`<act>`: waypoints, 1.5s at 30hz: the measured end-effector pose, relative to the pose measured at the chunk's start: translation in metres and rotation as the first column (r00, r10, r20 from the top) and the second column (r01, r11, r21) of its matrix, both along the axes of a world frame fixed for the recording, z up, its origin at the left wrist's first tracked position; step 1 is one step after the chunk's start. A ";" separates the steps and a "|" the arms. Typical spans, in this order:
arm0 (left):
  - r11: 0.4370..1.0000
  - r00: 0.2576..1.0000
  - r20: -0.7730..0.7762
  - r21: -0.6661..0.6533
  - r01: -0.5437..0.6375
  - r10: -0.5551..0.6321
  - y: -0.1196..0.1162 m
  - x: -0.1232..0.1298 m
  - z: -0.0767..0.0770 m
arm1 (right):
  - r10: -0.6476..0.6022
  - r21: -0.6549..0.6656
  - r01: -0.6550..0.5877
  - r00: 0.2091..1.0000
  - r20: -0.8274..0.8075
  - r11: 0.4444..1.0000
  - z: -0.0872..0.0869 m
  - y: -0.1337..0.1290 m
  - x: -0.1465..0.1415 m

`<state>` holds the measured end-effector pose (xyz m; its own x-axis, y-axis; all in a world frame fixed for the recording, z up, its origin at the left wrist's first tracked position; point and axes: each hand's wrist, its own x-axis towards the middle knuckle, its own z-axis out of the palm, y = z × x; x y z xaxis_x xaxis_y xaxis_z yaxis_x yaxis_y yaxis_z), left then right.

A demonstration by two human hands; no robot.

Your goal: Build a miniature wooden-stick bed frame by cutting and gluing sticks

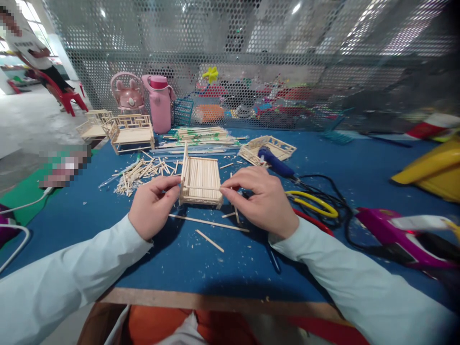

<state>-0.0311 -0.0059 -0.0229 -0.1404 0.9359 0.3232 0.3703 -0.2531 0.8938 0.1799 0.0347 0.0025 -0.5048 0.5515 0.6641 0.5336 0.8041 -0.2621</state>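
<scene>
A small bench-like model made of wooden sticks stands on the blue table in front of me, its slatted seat facing up. My left hand is closed at its left side, with thumb and fingers gripping the upright frame. With thumb and forefinger, my right hand pinches the right end of a thin wooden stick, which lies across the model's front. Whether the stick is attached there, I cannot tell. Nearer to me lie a long loose stick and a shorter stick.
Behind the hands are cut stick pieces, bundled sticks and a finished-looking model. A blue glue gun rests against another stick frame. Cables and a purple tool lie right. A pink bottle stands before the perforated screen.
</scene>
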 end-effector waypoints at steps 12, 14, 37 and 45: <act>1.000 1.000 0.023 -0.022 0.006 -0.006 0.002 -0.002 -0.005 | -0.015 -0.010 0.015 1.000 -0.028 1.000 -0.003 -0.001 -0.002; 1.000 1.000 0.026 -0.030 0.006 -0.006 0.002 -0.002 -0.006 | -0.011 -0.011 0.011 1.000 -0.022 1.000 -0.002 -0.001 -0.002; 0.997 0.997 0.081 -0.070 0.024 -0.018 0.001 0.000 -0.001 | -0.009 -0.055 0.006 0.999 -0.045 0.998 -0.003 -0.001 -0.001; 0.997 0.987 0.157 -0.059 0.042 -0.032 -0.003 0.000 0.004 | -0.060 -0.176 0.037 0.990 -0.126 0.984 0.000 -0.004 0.007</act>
<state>-0.0306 -0.0085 -0.0189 -0.1491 0.9589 0.2415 0.2170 -0.2066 0.9541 0.1871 0.0302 0.0022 -0.3902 0.6854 0.6147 0.5227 0.7146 -0.4650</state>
